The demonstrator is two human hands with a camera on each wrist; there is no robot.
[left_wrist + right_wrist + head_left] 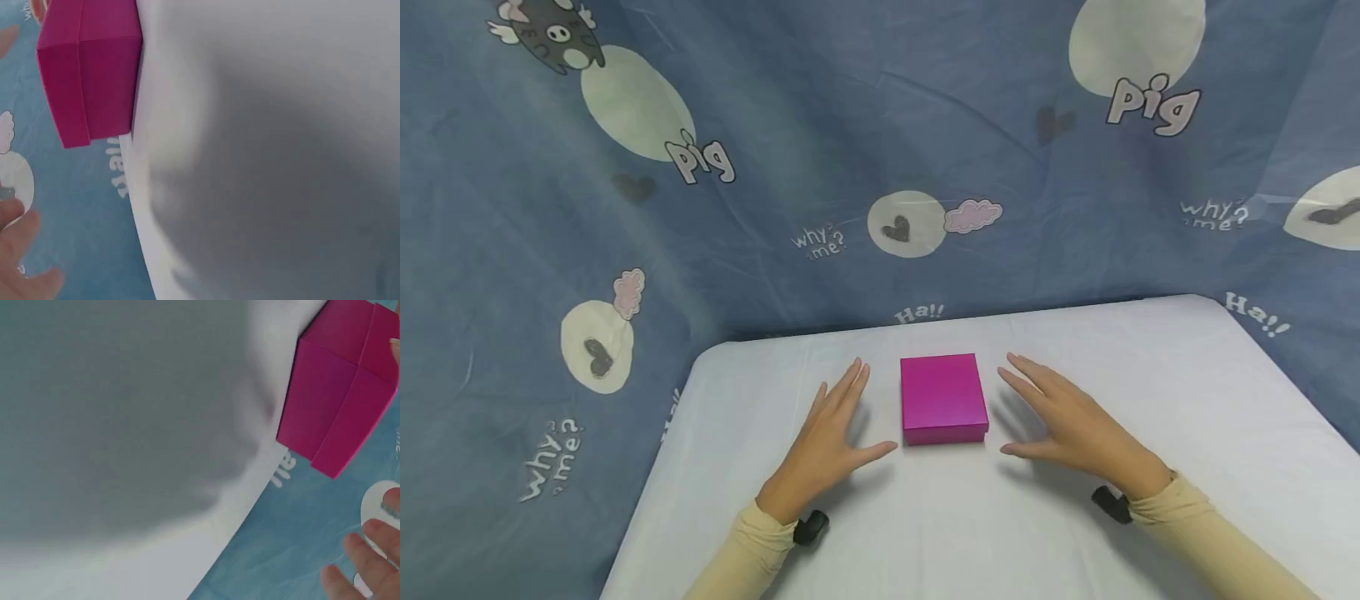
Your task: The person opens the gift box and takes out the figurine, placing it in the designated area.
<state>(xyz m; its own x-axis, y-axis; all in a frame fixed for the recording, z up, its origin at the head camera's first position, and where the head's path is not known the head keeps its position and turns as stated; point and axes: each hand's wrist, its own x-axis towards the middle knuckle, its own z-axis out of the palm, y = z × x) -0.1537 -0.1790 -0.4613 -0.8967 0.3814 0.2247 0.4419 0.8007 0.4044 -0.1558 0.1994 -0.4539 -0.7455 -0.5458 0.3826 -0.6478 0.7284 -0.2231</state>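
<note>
Magenta lidded box (943, 398) sits flat near the middle of the white-covered table (1150, 400), lid on, long side running 12 to 6 o'clock. Left hand (835, 437) hovers or rests just beside it at 9 o'clock, fingers straight and slightly spread, thumb pointing toward the box's near corner, not touching it. Right hand (1071, 425) is at 3 o'clock, near but apart, fingers straight and loosely fanned, thumb toward the box; holds nothing. My read: both palms are closing in from the sides, so a good grasp means meeting the two long walls evenly, thumbs on the near edge or lid, pressure equal so the smooth box doesn't skid or twist on the cloth; a grip on the lid alone may lift only the lid. The left wrist view shows the box (87, 75) with fingertips (19, 250) blurred at the frame edge; the right wrist view shows the box (340, 400) and fingertips (369, 569) likewise, no contact visible. Around: blue cartoon-print cloth (775, 167) with "pig" and "why me?" lettering hangs at 12 o'clock and down the 9 o'clock side; cream sleeves (1195, 521) and a dark wrist mount (811, 527) show at 6 o'clock. Nothing lies between either hand and the box.
</note>
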